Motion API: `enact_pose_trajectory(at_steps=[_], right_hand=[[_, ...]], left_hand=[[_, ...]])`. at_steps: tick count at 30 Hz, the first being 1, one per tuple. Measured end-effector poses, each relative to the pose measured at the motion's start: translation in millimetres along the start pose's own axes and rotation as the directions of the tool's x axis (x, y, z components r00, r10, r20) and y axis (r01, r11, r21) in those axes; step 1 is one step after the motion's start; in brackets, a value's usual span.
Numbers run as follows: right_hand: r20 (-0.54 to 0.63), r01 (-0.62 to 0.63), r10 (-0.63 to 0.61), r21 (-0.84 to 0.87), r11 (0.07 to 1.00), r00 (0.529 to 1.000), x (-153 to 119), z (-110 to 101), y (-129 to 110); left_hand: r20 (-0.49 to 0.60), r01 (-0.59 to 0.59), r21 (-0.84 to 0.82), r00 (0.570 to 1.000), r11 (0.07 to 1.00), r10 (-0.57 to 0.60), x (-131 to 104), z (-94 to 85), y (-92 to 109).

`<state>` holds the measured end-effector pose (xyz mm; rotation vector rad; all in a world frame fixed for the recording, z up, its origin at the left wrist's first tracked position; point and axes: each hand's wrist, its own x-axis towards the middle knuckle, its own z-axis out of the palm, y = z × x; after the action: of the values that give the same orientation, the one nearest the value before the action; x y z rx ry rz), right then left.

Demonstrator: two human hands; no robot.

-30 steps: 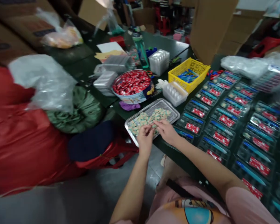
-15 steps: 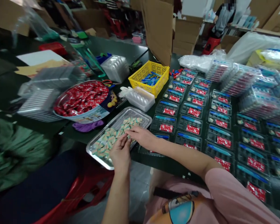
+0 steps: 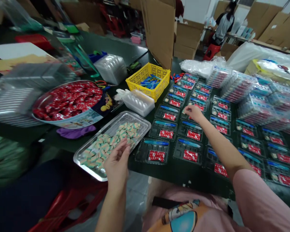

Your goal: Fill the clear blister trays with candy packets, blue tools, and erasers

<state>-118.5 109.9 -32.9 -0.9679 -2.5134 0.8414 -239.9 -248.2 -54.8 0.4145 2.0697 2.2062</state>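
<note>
My right hand (image 3: 194, 113) is over the rows of clear plastic trays, pinching a small pale block, apparently an eraser (image 3: 184, 111), at its fingertips. Under and around it are trays holding a blue pen (image 3: 191, 125) and a red patterned packet (image 3: 193, 135). My left hand (image 3: 118, 158) hovers above the near edge of a metal tray (image 3: 143, 121), thumb and fingers closed together; whatever they hold is hidden. Inside the metal tray lies a heap of small beige-and-green slanted erasers (image 3: 99, 149).
Behind the metal tray are a white plastic box (image 3: 139, 104), a yellow basket (image 3: 148, 88) of blue pens and a tub (image 3: 70, 122) of red packets. Stacked filled trays (image 3: 239, 86) stand at right. Cardboard (image 3: 159, 32) rises at the back; a person (image 3: 223, 27) is beyond.
My right hand has left the left hand over the metal tray and moved right to the plastic trays. My left hand stays near the erasers. The view has shifted slightly.
</note>
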Motion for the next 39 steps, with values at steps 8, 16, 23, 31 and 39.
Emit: enact_pose_trajectory(at_steps=[8,16,23,31,39], right_hand=[[0.069,-0.111,0.125,-0.185,0.976,0.99,13.4,12.9,35.2],[0.091,-0.112,0.137,-0.235,0.966,0.986,14.1,17.7,39.6],[0.104,-0.079,0.115,-0.3,0.951,0.988,9.9,19.6,31.7],[0.098,-0.041,0.09,-0.417,0.908,0.991,4.0,26.1,27.4],[0.15,0.16,-0.099,-0.483,0.861,0.984,3.0,30.7,34.8]], left_hand=[[0.015,0.022,0.022,1.0,1.0,-0.023,-4.3,-8.8,-7.3],[-0.055,0.076,0.063,0.996,0.995,-0.072,-1.2,-15.3,-7.4],[-0.043,0.061,0.074,0.997,0.995,-0.058,-1.7,-16.8,-6.0],[-0.043,0.063,0.072,0.997,0.995,-0.06,-4.8,-19.5,-4.2],[-0.045,0.055,0.121,0.998,0.991,-0.05,-4.0,-35.0,-5.2]])
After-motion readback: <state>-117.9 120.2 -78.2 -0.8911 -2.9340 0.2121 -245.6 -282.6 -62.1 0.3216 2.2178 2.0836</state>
